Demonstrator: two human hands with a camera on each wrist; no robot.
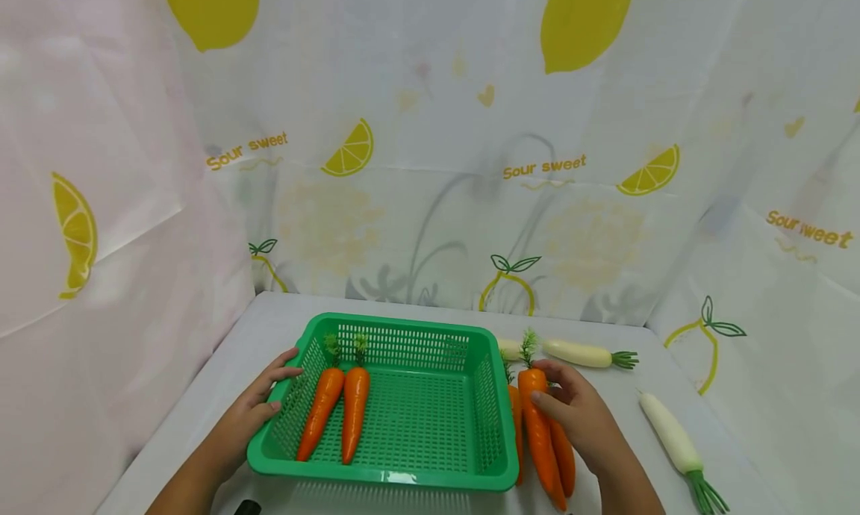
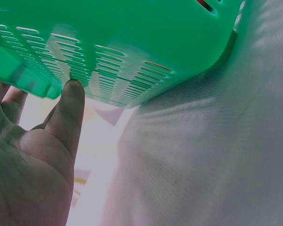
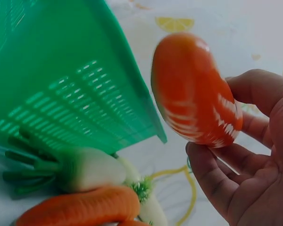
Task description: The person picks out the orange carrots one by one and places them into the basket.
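An orange carrot (image 1: 537, 425) with a frilly green top is pinched between the thumb and fingers of my right hand (image 1: 581, 407), just off the right side of a green plastic basket (image 1: 383, 479). The right wrist view shows that carrot (image 3: 193, 89) end-on, close beside the basket wall. My left hand (image 1: 251, 410) rests at the basket's left rim with fingers spread; in the left wrist view its thumb (image 2: 68, 113) meets the outer slotted wall. Inside the basket's left half, one carrot (image 1: 322, 410) lies next to another carrot (image 1: 355, 414).
More carrots (image 1: 564, 455) lie under and beside the held one. One white radish (image 1: 579, 353) lies behind my right hand, another radish (image 1: 672, 434) at the far right, and a third (image 1: 509, 348) behind the basket's right corner. Lemon-print cloth (image 1: 430, 224) walls enclose the white table (image 1: 282, 310).
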